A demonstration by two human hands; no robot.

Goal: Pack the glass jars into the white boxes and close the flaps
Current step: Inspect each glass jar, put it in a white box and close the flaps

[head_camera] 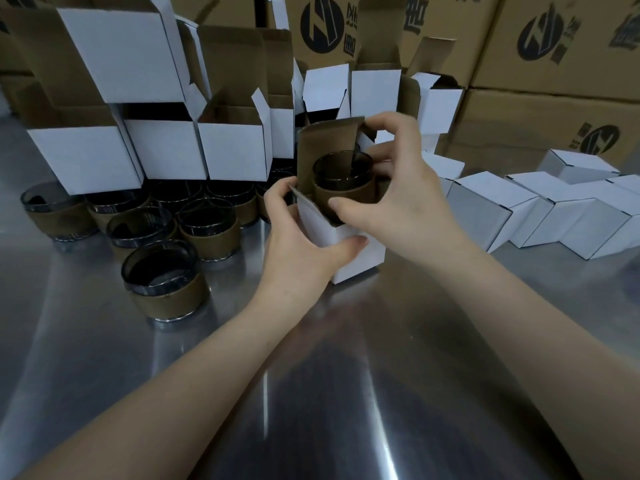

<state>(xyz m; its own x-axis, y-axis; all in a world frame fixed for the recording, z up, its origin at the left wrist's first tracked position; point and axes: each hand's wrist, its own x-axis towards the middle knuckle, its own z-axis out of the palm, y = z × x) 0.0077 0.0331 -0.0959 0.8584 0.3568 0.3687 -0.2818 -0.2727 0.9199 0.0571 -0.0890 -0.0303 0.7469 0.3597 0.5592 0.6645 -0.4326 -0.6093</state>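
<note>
1. At the bench point(346, 393) centre, the left hand point(304, 247) grips the white box point(349, 263), fingers curled round its left wall.
2. The right hand point(405, 202) pinches the top flaps point(327, 147); the sleeved glass jar point(341, 173) sits inside, rim exposed.
3. Step in hand: flap closure. The next move calls for folding the side flaps inward, then tucking the tall one.
4. Beyond, toward the left edge: unpacked jars point(166, 277), open boxes point(169, 152).

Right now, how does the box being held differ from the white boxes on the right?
The held box has its flaps open; the boxes on the right are closed. A jar shows inside the held box; the boxes on the right hide their contents. All are white cardboard outside.
</note>
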